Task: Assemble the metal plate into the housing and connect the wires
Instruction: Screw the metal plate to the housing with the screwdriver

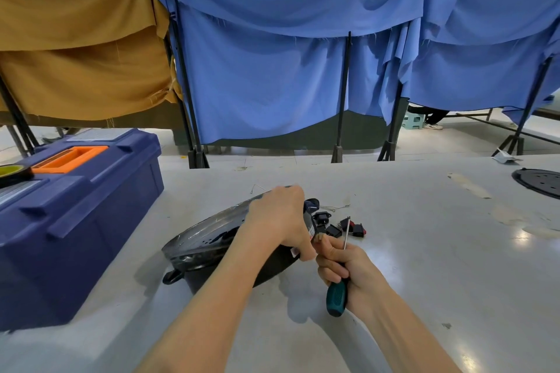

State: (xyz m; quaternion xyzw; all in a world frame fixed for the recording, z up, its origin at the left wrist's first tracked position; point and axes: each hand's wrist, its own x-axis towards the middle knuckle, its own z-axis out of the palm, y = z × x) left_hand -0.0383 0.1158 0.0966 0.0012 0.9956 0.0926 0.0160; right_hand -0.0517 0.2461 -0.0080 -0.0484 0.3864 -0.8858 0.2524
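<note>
A black round housing [272,271] stands tilted on its edge on the white table, with a shiny metal plate [209,232] showing inside it. My left hand [280,218] grips the housing's upper right rim and holds it up. My right hand [345,263] grips a screwdriver with a teal handle [336,298], shaft pointing up, and its fingertips touch a small part at the housing's rim beside my left thumb. Small black and red switches and connectors [342,225] lie just behind the housing. Thin wires [335,207] lie on the table beyond them.
A dark blue toolbox [78,215] with an orange handle stands at the left, a roll of tape [13,172] on its lid. A black perforated round plate [541,182] lies at the far right edge. Blue and brown cloth screens hang behind the table.
</note>
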